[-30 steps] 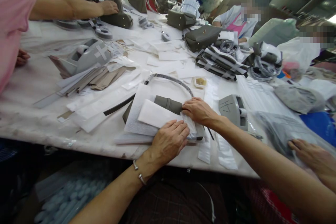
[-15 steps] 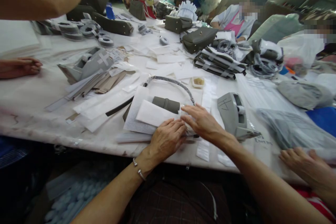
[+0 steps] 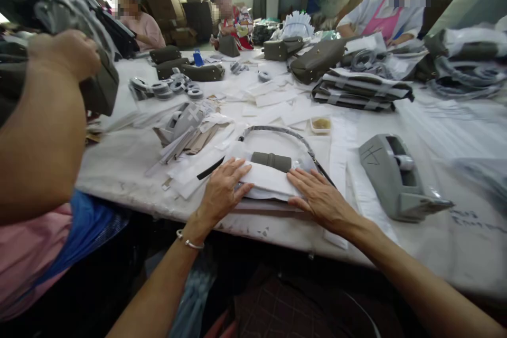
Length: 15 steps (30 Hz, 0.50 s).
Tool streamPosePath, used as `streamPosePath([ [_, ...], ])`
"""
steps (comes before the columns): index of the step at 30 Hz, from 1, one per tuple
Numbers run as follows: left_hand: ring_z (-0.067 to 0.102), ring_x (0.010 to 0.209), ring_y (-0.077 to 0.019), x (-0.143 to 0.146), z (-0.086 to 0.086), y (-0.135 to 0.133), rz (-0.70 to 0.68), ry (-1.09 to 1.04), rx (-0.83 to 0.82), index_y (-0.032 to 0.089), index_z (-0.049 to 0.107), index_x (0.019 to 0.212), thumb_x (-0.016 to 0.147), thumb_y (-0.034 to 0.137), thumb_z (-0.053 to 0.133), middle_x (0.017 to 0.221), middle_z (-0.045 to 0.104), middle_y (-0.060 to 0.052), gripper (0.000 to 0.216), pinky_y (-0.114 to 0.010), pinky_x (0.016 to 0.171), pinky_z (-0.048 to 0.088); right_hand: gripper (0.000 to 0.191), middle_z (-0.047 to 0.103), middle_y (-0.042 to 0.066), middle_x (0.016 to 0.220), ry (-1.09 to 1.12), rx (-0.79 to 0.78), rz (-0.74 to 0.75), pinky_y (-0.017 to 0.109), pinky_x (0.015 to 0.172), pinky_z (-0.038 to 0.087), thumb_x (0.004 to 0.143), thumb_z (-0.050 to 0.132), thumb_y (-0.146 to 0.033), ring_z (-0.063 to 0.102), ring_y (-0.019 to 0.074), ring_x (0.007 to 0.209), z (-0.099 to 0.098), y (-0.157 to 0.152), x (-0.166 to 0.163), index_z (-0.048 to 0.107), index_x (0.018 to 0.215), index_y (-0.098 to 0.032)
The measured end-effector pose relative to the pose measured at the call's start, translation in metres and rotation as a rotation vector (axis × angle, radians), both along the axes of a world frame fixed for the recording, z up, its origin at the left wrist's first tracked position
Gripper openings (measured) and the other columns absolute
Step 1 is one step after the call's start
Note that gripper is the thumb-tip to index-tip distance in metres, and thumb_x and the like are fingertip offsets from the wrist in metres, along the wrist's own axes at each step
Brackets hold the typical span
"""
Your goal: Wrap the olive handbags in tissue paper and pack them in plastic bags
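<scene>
Near the front edge of the white table [image 3: 119,169], about its middle, lies a flat bundle with a white padding sheet [image 3: 269,175] on top. The left hand [image 3: 222,186] rests on its left end and the right hand [image 3: 319,198] on its right end; both are spread flat and well apart from each other, and I see neither of them clamped on anything. Behind the sheet shows an olive tab [image 3: 271,161], and the wrapped handle [image 3: 277,129] arches toward the far edge.

In my judgement, if one palm presses harder, the sheet may slide or crease and leave the tab uncovered. The black strap [image 3: 209,168], loose beside the left hand, could be caught and pull the layers askew. The right forearm passes near the grey tape dispenser [image 3: 376,169], so a wide elbow might knock it.
</scene>
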<state>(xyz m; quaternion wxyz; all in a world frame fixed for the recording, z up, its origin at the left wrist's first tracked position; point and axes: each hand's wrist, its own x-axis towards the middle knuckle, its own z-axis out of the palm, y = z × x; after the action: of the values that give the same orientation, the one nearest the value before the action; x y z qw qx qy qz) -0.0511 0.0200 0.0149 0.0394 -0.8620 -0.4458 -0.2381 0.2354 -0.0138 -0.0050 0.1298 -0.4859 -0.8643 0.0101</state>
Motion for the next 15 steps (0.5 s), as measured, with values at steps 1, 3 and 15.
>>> streamPosePath([
  [1,0.049,0.132,-0.0299,-0.001,-0.004,-0.002,0.019,-0.039,-0.010,0.020,0.058,0.130,0.094,0.041,0.056,0.138,0.058,-0.010,0.041,-0.051,0.110,0.042,0.056,0.052,0.016,0.145,0.000,-0.007,0.001,0.055,0.116,0.030,0.098,0.048,-0.050,0.045,0.0301,0.137,0.004,0.000,0.000,0.051,0.140,-0.013],
  [3,0.049,0.132,-0.0290,0.007,-0.012,-0.008,0.053,-0.125,-0.015,0.020,0.058,0.129,0.094,0.039,0.057,0.138,0.057,-0.011,0.040,-0.049,0.110,0.043,0.064,0.053,0.019,0.144,0.012,-0.022,0.008,0.057,0.117,0.027,0.094,0.053,-0.054,0.046,0.0316,0.136,0.013,0.000,-0.004,0.050,0.140,-0.011],
  [15,0.035,0.143,-0.0310,0.030,-0.008,-0.033,-0.166,-0.195,-0.091,0.022,0.033,0.148,0.091,0.035,0.063,0.155,0.033,-0.018,0.066,-0.051,0.113,0.041,0.088,0.046,0.017,0.149,0.157,-0.127,-0.002,0.054,0.106,0.040,0.075,0.075,-0.051,0.045,0.0337,0.134,0.012,0.012,-0.018,0.038,0.149,-0.021],
])
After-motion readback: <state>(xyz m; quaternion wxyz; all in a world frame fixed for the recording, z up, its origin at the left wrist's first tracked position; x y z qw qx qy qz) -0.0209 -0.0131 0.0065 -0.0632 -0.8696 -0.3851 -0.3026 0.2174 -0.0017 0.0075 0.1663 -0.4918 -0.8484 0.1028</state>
